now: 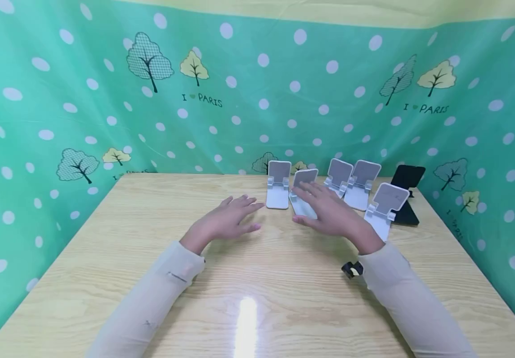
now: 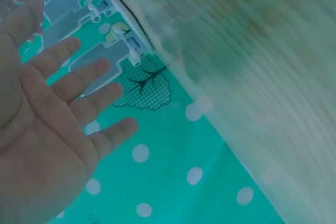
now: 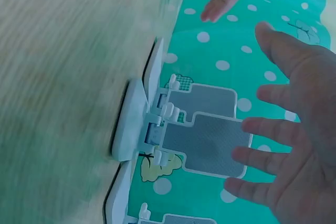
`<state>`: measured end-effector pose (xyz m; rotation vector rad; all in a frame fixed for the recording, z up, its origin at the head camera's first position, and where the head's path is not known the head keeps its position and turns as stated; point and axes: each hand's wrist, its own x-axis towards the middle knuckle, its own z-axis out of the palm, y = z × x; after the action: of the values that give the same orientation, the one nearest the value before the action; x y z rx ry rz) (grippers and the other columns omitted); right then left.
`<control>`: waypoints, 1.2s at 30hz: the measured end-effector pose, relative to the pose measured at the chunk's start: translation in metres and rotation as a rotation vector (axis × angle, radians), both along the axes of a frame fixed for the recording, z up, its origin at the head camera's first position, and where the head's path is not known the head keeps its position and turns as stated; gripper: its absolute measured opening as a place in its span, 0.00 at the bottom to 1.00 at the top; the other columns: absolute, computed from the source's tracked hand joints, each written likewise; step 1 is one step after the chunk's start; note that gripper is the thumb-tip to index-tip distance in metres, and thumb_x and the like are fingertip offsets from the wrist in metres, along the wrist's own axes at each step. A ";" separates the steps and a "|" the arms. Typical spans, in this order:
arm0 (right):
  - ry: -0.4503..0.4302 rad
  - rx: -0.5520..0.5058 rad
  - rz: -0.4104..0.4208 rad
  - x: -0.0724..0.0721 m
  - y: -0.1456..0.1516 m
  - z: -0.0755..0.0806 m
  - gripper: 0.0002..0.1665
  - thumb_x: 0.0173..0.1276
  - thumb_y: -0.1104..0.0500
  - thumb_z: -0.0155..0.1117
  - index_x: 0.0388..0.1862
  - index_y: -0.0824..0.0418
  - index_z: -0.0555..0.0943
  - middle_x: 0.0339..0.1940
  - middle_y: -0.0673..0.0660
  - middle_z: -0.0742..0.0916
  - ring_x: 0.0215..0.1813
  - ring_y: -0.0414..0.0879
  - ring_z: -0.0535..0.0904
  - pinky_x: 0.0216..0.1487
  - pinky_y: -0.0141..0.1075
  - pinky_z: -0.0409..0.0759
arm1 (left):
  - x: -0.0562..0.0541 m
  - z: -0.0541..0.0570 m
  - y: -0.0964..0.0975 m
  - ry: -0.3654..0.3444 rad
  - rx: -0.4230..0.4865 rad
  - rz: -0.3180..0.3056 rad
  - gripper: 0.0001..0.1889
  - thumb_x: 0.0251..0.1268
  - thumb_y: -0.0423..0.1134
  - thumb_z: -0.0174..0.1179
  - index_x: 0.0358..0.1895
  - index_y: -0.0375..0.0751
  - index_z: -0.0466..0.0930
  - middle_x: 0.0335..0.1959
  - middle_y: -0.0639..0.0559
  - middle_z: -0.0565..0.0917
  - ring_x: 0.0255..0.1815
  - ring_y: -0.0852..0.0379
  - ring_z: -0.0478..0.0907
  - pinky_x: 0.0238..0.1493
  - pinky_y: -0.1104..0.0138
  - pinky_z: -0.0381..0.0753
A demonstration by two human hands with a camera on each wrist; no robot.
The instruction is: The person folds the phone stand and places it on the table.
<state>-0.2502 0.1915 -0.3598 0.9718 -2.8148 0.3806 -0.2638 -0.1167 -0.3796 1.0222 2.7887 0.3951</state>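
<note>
My left hand [image 1: 226, 219] is held over the table with its fingers spread and nothing in it. Just right of its fingertips stands a white phone stand [image 1: 277, 197] with a grey pad on its upright back. My right hand [image 1: 331, 211], fingers straight and apart, overlaps a second white phone stand [image 1: 304, 208] and hides part of it. In the right wrist view the palm of that hand is bare, and its fingertips are close to the grey back plate [image 3: 207, 145] of a stand. The left wrist view shows an empty left palm [image 2: 47, 124].
More white phone stands, such as one near the right hand [image 1: 384, 206], stand at the back right. Beside them is a black phone stand [image 1: 405, 214]. A green dotted cloth [image 1: 239, 114] hangs around the wooden table [image 1: 150, 214]. A small black device [image 1: 352, 269] sits at the right cuff.
</note>
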 end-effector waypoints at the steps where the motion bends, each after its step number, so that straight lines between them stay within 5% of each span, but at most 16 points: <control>1: 0.018 -0.013 0.005 -0.001 0.001 0.001 0.44 0.73 0.39 0.64 0.81 0.54 0.63 0.78 0.65 0.68 0.78 0.66 0.61 0.76 0.66 0.59 | -0.004 -0.001 0.002 -0.011 0.014 -0.014 0.34 0.79 0.59 0.51 0.81 0.49 0.60 0.80 0.41 0.61 0.82 0.42 0.53 0.81 0.41 0.49; 5: 0.090 -0.072 0.014 -0.003 0.005 0.005 0.38 0.75 0.43 0.65 0.76 0.59 0.70 0.71 0.64 0.77 0.71 0.63 0.71 0.70 0.60 0.72 | -0.020 0.000 0.011 -0.050 0.095 -0.055 0.33 0.80 0.56 0.51 0.79 0.42 0.62 0.78 0.40 0.65 0.79 0.43 0.59 0.80 0.49 0.58; 8: 0.132 -0.104 0.001 -0.006 0.008 0.010 0.33 0.76 0.45 0.64 0.72 0.61 0.74 0.66 0.63 0.80 0.67 0.62 0.74 0.67 0.59 0.75 | -0.034 0.000 0.018 -0.074 0.161 -0.025 0.32 0.80 0.52 0.53 0.78 0.40 0.63 0.77 0.42 0.68 0.78 0.45 0.62 0.80 0.53 0.60; 14: 0.158 -0.125 -0.033 -0.013 0.013 0.014 0.29 0.76 0.48 0.64 0.69 0.62 0.77 0.65 0.63 0.81 0.67 0.61 0.75 0.67 0.58 0.76 | -0.063 -0.001 0.030 -0.066 0.262 0.114 0.29 0.79 0.47 0.57 0.75 0.38 0.67 0.72 0.40 0.73 0.72 0.42 0.71 0.73 0.51 0.71; 21: 0.117 -0.138 -0.053 -0.021 0.013 0.009 0.25 0.77 0.50 0.63 0.64 0.63 0.80 0.59 0.63 0.84 0.58 0.60 0.82 0.57 0.56 0.83 | -0.094 -0.003 0.043 -0.087 0.529 0.302 0.23 0.78 0.40 0.58 0.70 0.33 0.71 0.62 0.36 0.79 0.57 0.41 0.80 0.57 0.54 0.84; 29: 0.013 -0.149 0.015 -0.031 0.001 -0.001 0.22 0.77 0.51 0.64 0.60 0.65 0.82 0.51 0.62 0.87 0.50 0.57 0.83 0.50 0.49 0.84 | -0.111 -0.005 0.052 -0.155 0.751 0.406 0.23 0.77 0.40 0.60 0.70 0.37 0.72 0.62 0.40 0.79 0.62 0.43 0.78 0.60 0.57 0.83; 36: -0.094 -0.149 0.032 -0.035 -0.016 -0.003 0.23 0.77 0.51 0.63 0.62 0.64 0.81 0.55 0.62 0.87 0.51 0.55 0.85 0.53 0.48 0.86 | -0.116 -0.001 0.071 -0.154 0.867 0.446 0.21 0.74 0.38 0.63 0.66 0.39 0.77 0.60 0.43 0.82 0.61 0.47 0.79 0.63 0.61 0.81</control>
<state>-0.2851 0.1751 -0.3632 0.9932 -2.8065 0.6464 -0.3800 -0.0453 -0.3805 0.3903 2.6717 1.7467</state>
